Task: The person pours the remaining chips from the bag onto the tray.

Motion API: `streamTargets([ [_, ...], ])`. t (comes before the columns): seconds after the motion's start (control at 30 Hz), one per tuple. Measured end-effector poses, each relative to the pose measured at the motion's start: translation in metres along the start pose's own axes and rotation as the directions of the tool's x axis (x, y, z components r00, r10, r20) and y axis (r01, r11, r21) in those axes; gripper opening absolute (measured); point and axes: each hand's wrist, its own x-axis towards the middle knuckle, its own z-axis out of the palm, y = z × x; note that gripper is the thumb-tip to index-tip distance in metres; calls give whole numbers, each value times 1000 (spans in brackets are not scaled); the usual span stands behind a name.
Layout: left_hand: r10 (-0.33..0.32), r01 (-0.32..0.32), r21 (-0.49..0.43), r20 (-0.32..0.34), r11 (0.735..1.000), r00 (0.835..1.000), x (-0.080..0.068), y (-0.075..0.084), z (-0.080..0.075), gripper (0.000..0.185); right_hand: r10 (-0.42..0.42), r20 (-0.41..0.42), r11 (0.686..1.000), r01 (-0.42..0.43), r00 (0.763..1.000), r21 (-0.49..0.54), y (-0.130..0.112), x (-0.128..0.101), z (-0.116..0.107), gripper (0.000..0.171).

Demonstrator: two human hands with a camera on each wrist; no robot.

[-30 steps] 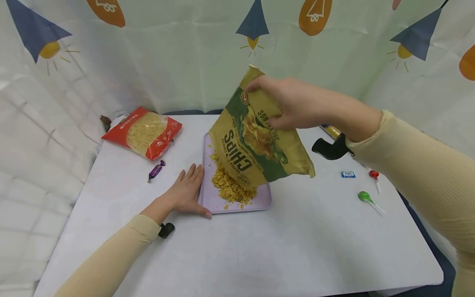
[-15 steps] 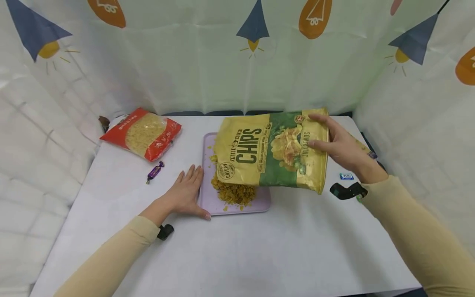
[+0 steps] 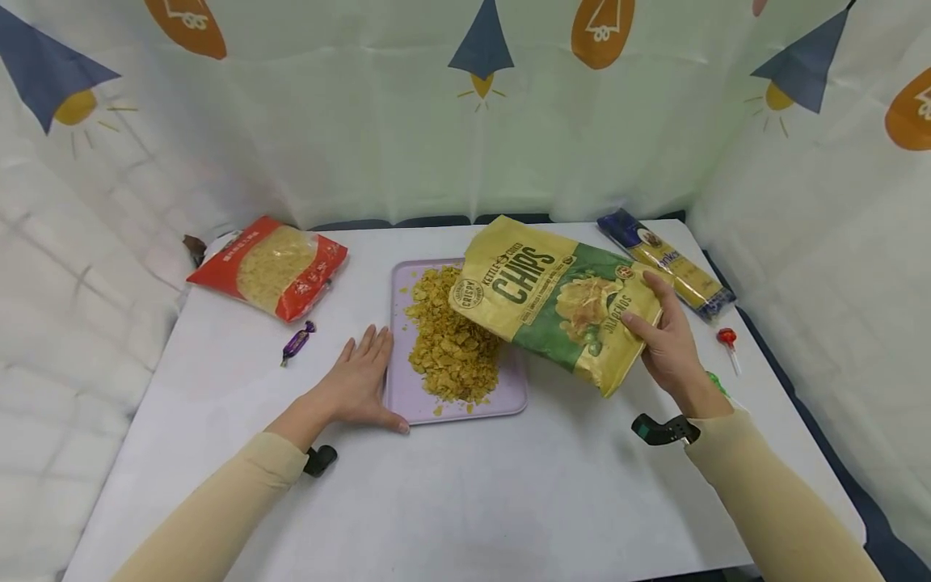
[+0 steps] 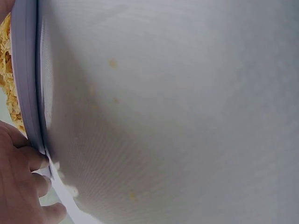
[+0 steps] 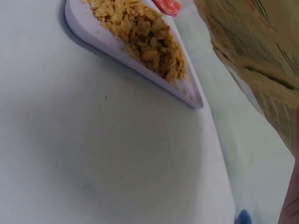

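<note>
In the head view, a heap of crushed yellow chips [image 3: 451,352] lies on a lilac tray [image 3: 516,392]. My left hand [image 3: 352,386] rests at the tray's left edge, fingers spread and thumb by its near corner. My right hand [image 3: 671,343] grips one end of a yellow-green chip bag [image 3: 556,299], thumb on the printed front. The bag is held tilted, its other end over the tray's right part, hiding some of the heap. The left wrist view has fingers [image 4: 35,161] against the tray's side. In the right wrist view, the bag's crumpled side [image 5: 261,51] hangs above the table.
A red bag of pasta [image 3: 284,271] lies at the back left, with a purple wrapped candy [image 3: 296,343] before it. At the back right is a blue-and-yellow spaghetti pack [image 3: 669,263]. A red lollipop [image 3: 727,335] and a partly hidden green one [image 3: 716,381] lie beyond my right hand.
My right hand has swung the chip bag from steeply tipped over the tray down to the right and nearer me, uncovering more of the chip heap. My left hand stays at the tray.
</note>
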Motion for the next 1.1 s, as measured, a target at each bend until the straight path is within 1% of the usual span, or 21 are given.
streamTargets([
  [0.1,0,0,-2,4,1000,1000,0,-1,0,153,-7,-82,999,11,997,46,1,-3,-4,76],
  [0.17,-2,2,-2,7,1000,1000,0,-1,-1,153,-18,-145,998,27,989,60,2,-4,-7,76],
  [0.3,1,-1,-2,4,1000,1000,0,0,-1,152,-30,-259,996,51,965,74,7,-6,-12,79],
  [0.4,2,-2,2,4,1000,1000,0,1,-1,152,-3,-337,997,29,941,72,13,-8,-14,83],
  [0.47,3,-3,7,3,1000,1000,0,0,-1,152,12,-390,999,2,921,36,18,-10,-15,83],
  [0.53,3,-3,7,5,1000,1000,0,0,-1,153,9,-445,1000,-12,896,-2,23,-10,-13,82],
  [0.7,5,-5,-2,11,1000,1000,1,-2,0,153,-50,-549,994,-9,834,-105,39,-11,-5,77],
  [0.77,5,-5,-6,13,1000,1000,1,-3,0,153,-79,-572,988,-12,817,-153,48,-12,-1,76],
  [0.83,5,-5,-8,14,1000,1000,1,-3,0,153,-111,-584,974,-30,804,-226,57,-14,3,75],
  [0.9,4,-4,-7,14,1000,1000,1,-3,0,153,-135,-589,953,-59,797,-298,65,-17,8,75],
  [0.97,3,-2,-3,15,1000,1000,1,-3,1,153,-128,-586,936,-99,800,-339,70,-20,11,76],
  [1.0,3,-3,-3,15,1000,1000,2,-4,1,153,-109,-582,931,-123,806,-344,72,-22,13,77],
  [1.03,3,-3,-2,16,1000,1000,2,-3,1,153,-80,-573,932,-142,815,-332,74,-23,14,78],
  [1.1,8,-8,-3,14,1000,1000,2,-3,1,154,-4,-555,933,-196,832,-301,75,-26,17,81],
])
